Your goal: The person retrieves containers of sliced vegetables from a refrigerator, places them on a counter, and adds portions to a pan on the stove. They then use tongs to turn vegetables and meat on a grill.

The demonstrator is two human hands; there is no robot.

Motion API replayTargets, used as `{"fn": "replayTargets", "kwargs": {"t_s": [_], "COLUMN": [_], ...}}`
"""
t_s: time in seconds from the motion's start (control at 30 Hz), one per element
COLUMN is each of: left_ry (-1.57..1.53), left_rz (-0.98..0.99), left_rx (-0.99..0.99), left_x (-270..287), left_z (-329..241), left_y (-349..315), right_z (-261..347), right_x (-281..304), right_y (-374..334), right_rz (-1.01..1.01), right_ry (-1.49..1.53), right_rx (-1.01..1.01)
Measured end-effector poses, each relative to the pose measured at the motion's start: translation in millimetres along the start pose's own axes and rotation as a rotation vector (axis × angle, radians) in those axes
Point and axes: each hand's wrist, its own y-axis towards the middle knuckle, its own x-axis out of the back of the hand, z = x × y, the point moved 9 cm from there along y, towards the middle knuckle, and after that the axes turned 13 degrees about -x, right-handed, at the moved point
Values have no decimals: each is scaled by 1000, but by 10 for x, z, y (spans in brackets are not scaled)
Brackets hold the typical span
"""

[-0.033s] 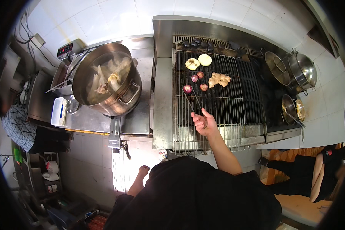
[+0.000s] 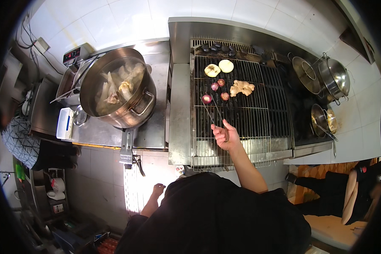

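My right hand is closed round metal tongs above the wire grill rack. The tong tips are spread beside a cut red shallot; whether they touch it I cannot tell. Several small red shallots lie just beyond, one of them a shallot close to the tips. To their right rests a knobbly piece of ginger. Farther back are two onion halves, a charred onion half and a pale onion half. Low at my side, my left hand is loosely curled, nothing visible in it.
A large steel pot of bones in liquid stands left of the grill. Beside it are a white plastic tub and a counter. Strainers and pans stand at the right. One person is at the left, another at the right.
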Motion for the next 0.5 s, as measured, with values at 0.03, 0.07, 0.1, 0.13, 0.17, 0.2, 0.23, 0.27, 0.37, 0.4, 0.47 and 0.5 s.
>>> {"fn": "replayTargets", "kwargs": {"t_s": [0.03, 0.07, 0.1, 0.13, 0.17, 0.2, 0.23, 0.27, 0.37, 0.4, 0.47, 0.5], "left_ry": [-7, 10, 26, 43, 52, 61, 71, 54, 49, 47, 9, -8], "left_rz": [-5, 0, 7, 14, -7, -28, -48, -52, -63, -78, -43, -29], "left_rx": [9, 34, 57, 80, 63, 47, 31, 28, -6, -9, 38, 64], "left_x": [15, 34, 56, 71, 98, 131, 163, 162, 146, 136, 70, 48], "left_z": [43, 3, -68, -142, -135, -132, -132, -178, -338, -382, -523, -519], "left_y": [-47, -81, -117, -150, -142, -121, -97, -45, 92, 118, 105, 110], "right_z": [-25, -38, -41, -46, -61, -77, -87, -78, -69, -78, -77, -98], "right_x": [2, -28, -42, -31, -36, -36, -17, -8, 45, 73, 135, 87], "right_y": [-27, -47, -66, -79, -84, -90, -97, -86, -89, -100, -163, -193], "right_rz": [4, 9, 12, 5, 0, -5, -21, -36, -85, -104, -189, -228], "right_ry": [1, -5, -13, -21, -27, -33, -34, -43, -50, -47, -94, -116], "right_rx": [0, -1, 1, -3, -14, -25, -24, -23, -15, -11, 8, 15]}}
